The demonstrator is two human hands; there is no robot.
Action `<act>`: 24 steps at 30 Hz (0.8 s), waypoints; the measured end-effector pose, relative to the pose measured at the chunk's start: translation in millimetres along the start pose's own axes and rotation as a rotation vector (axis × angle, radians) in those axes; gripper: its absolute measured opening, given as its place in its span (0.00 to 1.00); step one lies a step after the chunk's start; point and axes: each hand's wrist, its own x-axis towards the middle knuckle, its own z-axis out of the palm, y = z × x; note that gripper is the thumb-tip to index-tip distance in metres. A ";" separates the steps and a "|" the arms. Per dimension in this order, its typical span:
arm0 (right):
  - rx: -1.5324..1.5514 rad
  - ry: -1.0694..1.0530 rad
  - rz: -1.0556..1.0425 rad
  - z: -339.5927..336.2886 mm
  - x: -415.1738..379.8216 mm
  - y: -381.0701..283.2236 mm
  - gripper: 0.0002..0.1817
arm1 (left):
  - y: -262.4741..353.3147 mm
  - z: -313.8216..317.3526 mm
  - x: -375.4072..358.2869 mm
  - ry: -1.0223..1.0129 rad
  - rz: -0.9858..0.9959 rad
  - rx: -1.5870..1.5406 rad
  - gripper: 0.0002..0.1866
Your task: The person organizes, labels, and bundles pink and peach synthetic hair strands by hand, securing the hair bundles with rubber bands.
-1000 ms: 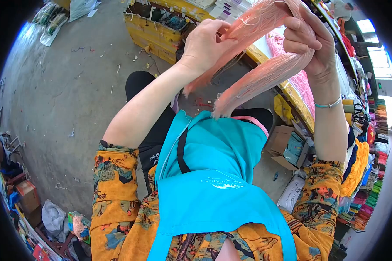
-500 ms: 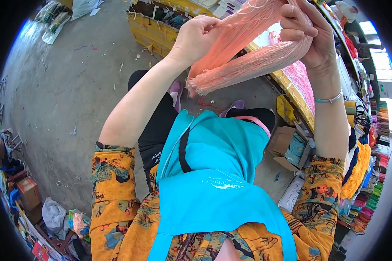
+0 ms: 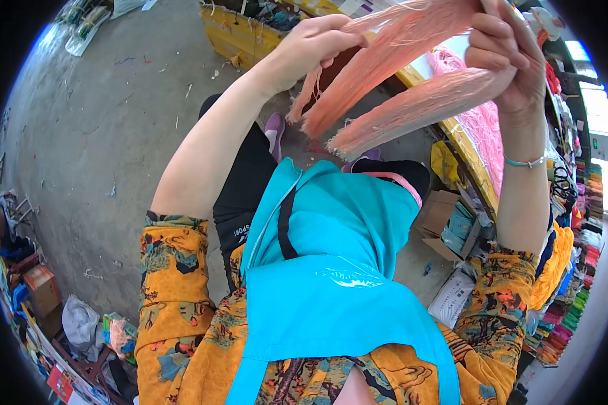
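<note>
A peach-pink hank of thread (image 3: 392,64) hangs in front of me at the top of the head view, its loose ends spread into separate bunches. My right hand (image 3: 507,57) is wrapped round the hank near its upper end. My left hand (image 3: 321,44) pinches a thinner strand bunch at the hank's left side, with the fingers closed. One thick bunch (image 3: 419,111) droops from my right hand toward the lower left, its cut ends frayed. The top of the hank runs out of view.
A yellow-edged table (image 3: 476,158) with pink thread (image 3: 479,128) on it stands at the right. Beyond my left hand is a yellow bin (image 3: 236,40). An open cardboard box (image 3: 442,223) sits on the floor near my knee. Colourful yarn stacks (image 3: 567,304) line the far right.
Both hands have risen slightly, and my right hand has moved right. The hank's loose ends, bunched together before, now hang apart in separate bunches.
</note>
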 end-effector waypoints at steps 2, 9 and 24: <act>0.004 -0.012 -0.010 -1.8 -2.8 1.6 0.24 | -10.3 7.0 4.2 -0.004 0.192 0.125 0.16; -0.090 0.044 0.011 15.6 -6.9 4.5 0.24 | -24.8 23.1 6.9 0.055 0.112 0.150 0.20; -0.182 -0.029 0.014 -8.5 -11.7 -48.4 0.18 | -12.5 29.7 -4.0 0.025 0.090 0.016 0.20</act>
